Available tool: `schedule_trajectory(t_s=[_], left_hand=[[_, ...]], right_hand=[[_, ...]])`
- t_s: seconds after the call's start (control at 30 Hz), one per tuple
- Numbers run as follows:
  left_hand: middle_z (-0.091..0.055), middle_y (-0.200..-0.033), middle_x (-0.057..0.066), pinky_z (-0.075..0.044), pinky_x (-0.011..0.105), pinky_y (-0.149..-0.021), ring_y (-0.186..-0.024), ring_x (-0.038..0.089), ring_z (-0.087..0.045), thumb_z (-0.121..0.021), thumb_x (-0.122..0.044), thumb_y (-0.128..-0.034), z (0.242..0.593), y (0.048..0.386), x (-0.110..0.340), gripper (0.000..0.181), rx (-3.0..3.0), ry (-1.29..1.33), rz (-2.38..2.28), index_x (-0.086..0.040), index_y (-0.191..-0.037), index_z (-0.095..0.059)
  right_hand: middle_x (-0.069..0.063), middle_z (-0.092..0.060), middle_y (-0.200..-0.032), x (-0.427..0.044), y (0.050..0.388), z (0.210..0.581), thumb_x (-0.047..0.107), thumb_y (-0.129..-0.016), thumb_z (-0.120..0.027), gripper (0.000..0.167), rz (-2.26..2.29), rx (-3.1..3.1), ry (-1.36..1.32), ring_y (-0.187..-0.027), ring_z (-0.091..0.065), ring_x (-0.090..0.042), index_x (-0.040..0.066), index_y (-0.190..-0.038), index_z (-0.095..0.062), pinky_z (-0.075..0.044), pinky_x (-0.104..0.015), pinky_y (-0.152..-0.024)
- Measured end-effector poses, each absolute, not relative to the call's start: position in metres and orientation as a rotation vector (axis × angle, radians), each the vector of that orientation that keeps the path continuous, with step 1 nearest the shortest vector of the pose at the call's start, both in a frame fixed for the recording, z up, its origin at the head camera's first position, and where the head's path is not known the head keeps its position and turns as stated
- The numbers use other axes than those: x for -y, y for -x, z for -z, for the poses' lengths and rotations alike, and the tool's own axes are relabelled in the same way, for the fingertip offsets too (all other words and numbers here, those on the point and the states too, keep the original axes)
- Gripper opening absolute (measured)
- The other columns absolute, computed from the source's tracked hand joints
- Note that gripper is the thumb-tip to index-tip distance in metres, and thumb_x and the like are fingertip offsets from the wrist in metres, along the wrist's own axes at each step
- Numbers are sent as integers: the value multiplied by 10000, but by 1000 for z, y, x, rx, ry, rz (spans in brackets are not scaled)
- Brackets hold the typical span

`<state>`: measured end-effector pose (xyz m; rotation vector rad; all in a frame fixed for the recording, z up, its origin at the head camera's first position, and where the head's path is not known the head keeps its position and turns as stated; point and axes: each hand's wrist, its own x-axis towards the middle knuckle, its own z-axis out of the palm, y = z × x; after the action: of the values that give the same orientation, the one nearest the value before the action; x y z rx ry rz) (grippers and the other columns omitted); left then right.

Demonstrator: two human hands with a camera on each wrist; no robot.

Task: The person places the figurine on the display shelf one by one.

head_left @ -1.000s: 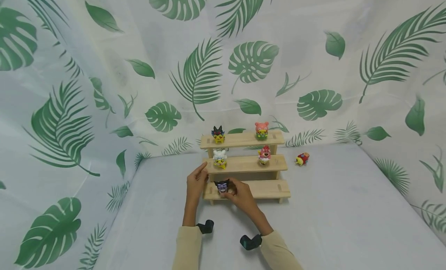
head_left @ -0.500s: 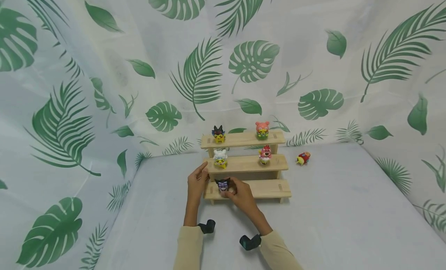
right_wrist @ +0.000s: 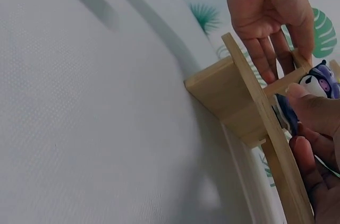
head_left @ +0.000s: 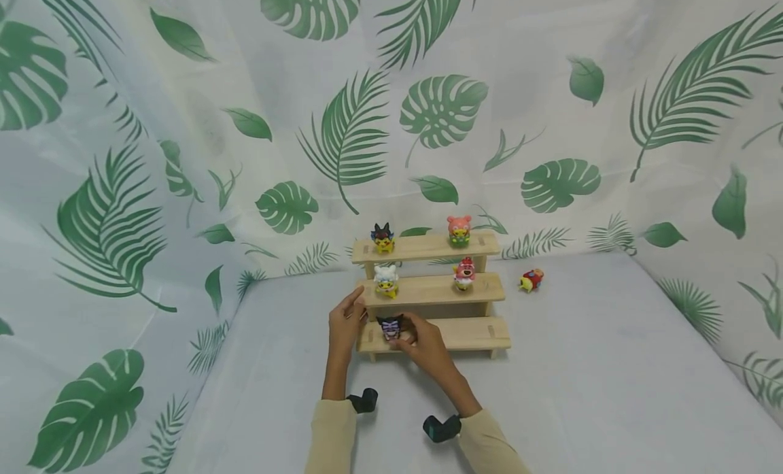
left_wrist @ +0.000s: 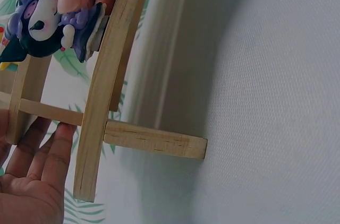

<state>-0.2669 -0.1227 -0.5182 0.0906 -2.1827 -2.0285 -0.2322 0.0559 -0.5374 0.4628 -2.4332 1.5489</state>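
Note:
A three-tier wooden display shelf (head_left: 471, 332) stands on the table. My right hand (head_left: 425, 341) pinches a small figurine (head_left: 390, 328) in black and purple with a white face, between thumb and fingers at the left part of the lowest tier. Its base (left_wrist: 99, 34) is at the board in the left wrist view; whether it bears its full weight there I cannot tell. My left hand (head_left: 345, 317) holds the left end of the middle tier, with its fingers (right_wrist: 268, 59) reaching below that board beside the strut.
Above, a white-hooded figurine (head_left: 386, 281) and a pink one (head_left: 464, 275) stand on the middle tier. A dark-eared figurine (head_left: 383, 239) and a pink-eared one (head_left: 459, 230) are on the top tier. A red and yellow figurine (head_left: 531, 280) lies on the table (head_left: 599, 365) at right.

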Motion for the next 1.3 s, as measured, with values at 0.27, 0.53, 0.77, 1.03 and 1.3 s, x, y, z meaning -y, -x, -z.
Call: schedule_trajectory(t_s=[0.27,0.53,0.77,1.03,1.3], left_hand=[[-571,-1357,218,-559,441,-965,-1187,337,-618,-547,-256,-1016,501,258,122,420,2204,-55,2039,-62,-1389,-542],[-576,-1344,232,-550,458,-975,-1208,348,-602,-542,-237,-1019,490,246,119,419,2203,-61,2044,-44,-1390,-535],[-561,-1375,203,-537,460,-994,-1230,330,-589,-540,-242,-1020,491,249,120,417,2195,-57,2081,-68,-1399,-531],[-582,-1355,197,-546,462,-984,-1217,324,-602,-557,-245,-1012,490,248,122,405,2202,-106,2081,-74,-1378,-557],[-568,-1368,204,-536,465,-994,-1225,327,-593,-541,-209,-1018,487,249,120,394,2186,-86,2095,-64,-1384,-548]], right_hand=[[-154,-708,-1045,-78,231,539,33,-772,-807,517,-1569,2391,-488,-920,-690,-281,-33,-1236,-589,-594,-214,-685],[-164,-727,-956,-120,224,535,5,-787,-788,343,-1489,2252,-513,-843,-708,-283,-36,-1105,-667,-607,-224,-655],[-125,-722,-815,-180,233,532,32,-844,-753,112,-1403,2039,-171,-709,-631,-20,16,-949,-716,-508,-65,-585],[-222,-694,-813,-232,255,538,29,-917,-653,109,-1375,1906,167,-622,-583,103,-65,-966,-679,-467,-29,-501],[-176,-614,-1088,-260,274,561,89,-947,-592,284,-1373,1977,459,-657,-499,156,-7,-1214,-604,-423,15,-543]])
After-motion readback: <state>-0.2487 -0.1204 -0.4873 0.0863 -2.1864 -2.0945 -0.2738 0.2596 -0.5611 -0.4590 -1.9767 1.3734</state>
